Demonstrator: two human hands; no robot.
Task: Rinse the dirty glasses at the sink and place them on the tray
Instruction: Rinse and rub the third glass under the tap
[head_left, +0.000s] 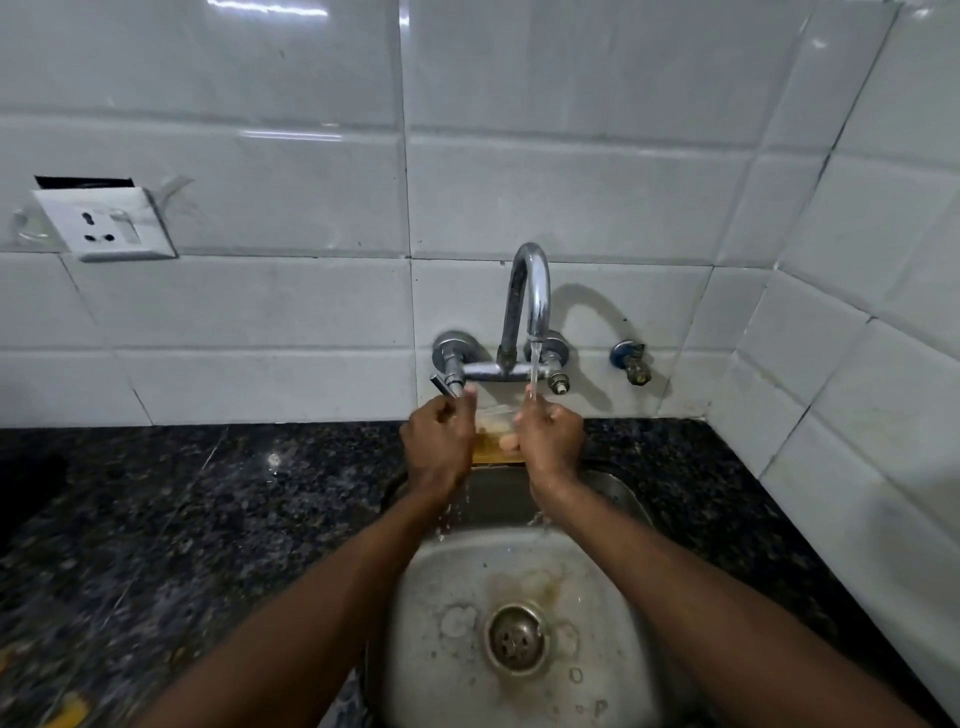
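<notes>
Stained steel sink (457, 577) up front; I see left hand (438, 448) and right hand (551, 441) both curled round a clear, amber-tinged glass (494, 435).

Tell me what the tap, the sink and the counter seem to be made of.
Tap: likely chromed metal, mirror-bright highlights.
Sink: probably stainless steel, dull grey sheen, stained near the drain.
Counter: looks like polished dark granite, speckled with glints.

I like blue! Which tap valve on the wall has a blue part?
The small brass valve farthest right, with the blue collar; the curved chrome faucet's two valves are plain silver.
</notes>
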